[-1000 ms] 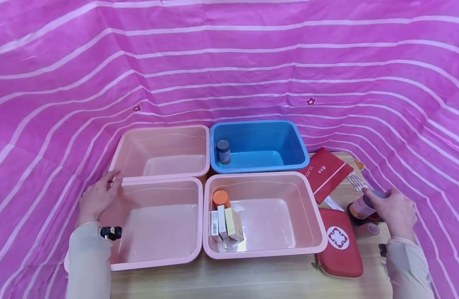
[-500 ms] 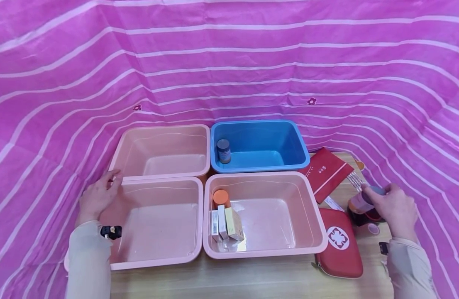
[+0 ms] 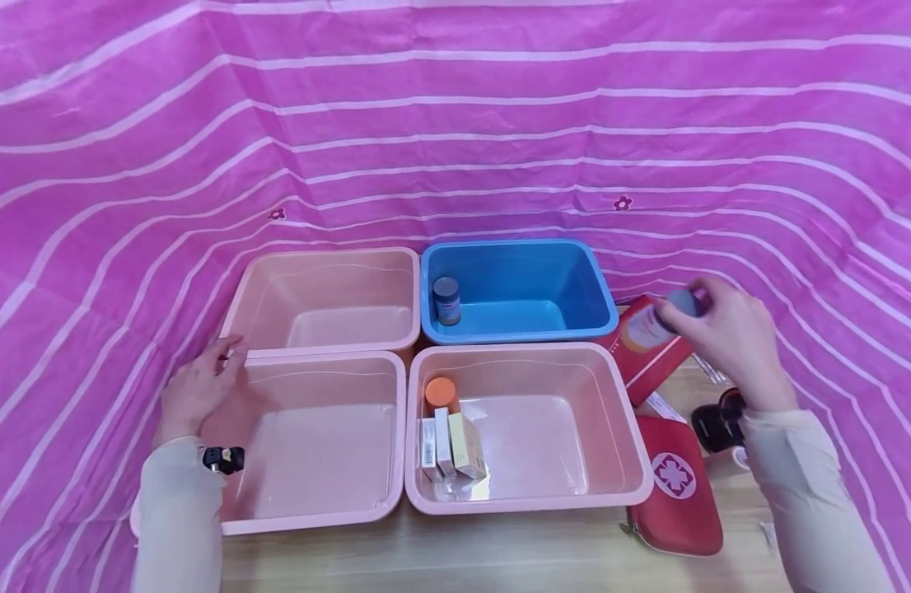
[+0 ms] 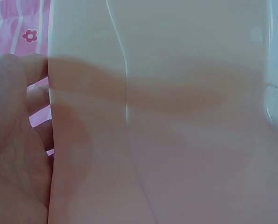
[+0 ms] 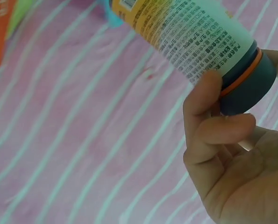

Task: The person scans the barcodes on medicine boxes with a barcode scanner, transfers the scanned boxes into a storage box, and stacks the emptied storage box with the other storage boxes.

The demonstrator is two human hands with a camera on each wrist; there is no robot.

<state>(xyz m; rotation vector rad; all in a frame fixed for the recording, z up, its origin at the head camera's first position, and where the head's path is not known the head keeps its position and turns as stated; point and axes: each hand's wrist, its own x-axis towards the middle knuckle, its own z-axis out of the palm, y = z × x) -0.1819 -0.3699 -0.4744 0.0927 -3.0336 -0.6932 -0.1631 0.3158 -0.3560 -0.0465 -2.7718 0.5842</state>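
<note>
Pink-striped cloth, pink and blue bins, red kit.
Backdrop cloth [image 3: 455,123] magenta with white stripes and small flowers. Three bins [image 3: 324,296] pale pink, one bin [image 3: 516,288] blue. First-aid pouch [image 3: 678,494] red, white cross. Held bottle [image 5: 195,35] pale green fading to orange, black print, dark teal cap, orange ring. Boxes [image 3: 448,445] white and possibly yellow.

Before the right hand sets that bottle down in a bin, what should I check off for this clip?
1. Right hand grips the bottle near its cap: ok.
2. Bottle lifted off the table: ok.
3. Cap on the bottle: ok.
4. Blue bin has free floor beside the small jar: ok.
5. Left hand rests on the rim of the near left pink bin: ok.
6. Which bin the bottle belongs in: cannot tell.
</note>
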